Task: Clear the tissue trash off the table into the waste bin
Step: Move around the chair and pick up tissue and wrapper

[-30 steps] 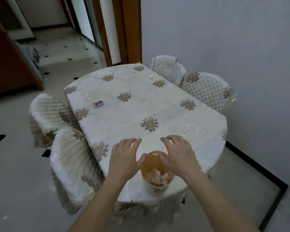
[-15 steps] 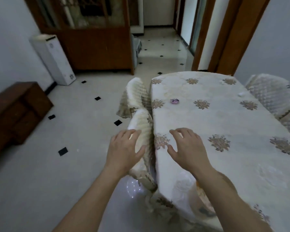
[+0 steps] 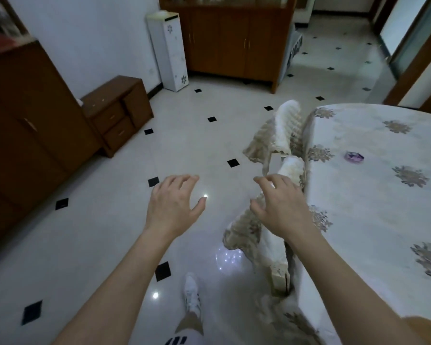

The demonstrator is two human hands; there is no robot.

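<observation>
Hands held forward at chest level, palms down, as we face the tiled floor (image 3: pixel 110 232) beside the bench (image 3: pixel 373 210). Our left hand (image 3: pixel 173 207) hovers over bare floor, its grip wide, fingers spread and lightly curled, holding nothing. Our right hand (image 3: pixel 280 207) hovers above the nearer covered chair (image 3: pixel 264 235), its grip likewise wide and empty, the fingers arched and apart. The bench, at right, carries a cream cloth with a floral motif. On it, well beyond the right hand, lies a small purple crumpled scrap (image 3: pixel 354 156); whether it is tissue we cannot tell. At the lower right corner an orange-tan curved edge (image 3: pixel 426 324) shows behind our right forearm, probably the waste bin, mostly out of frame. A second covered chair (image 3: pixel 281 130) stands further along the bench edge. One white shoe (image 3: pixel 192 292) is planted on the floor below the hands. Along the left wall stand a dark wooden wardrobe (image 3: pixel 23 135) and a low drawer unit (image 3: pixel 117 113); a white tower appliance (image 3: pixel 169 51) and a wooden sideboard (image 3: pixel 234 38) stand against the far wall.
</observation>
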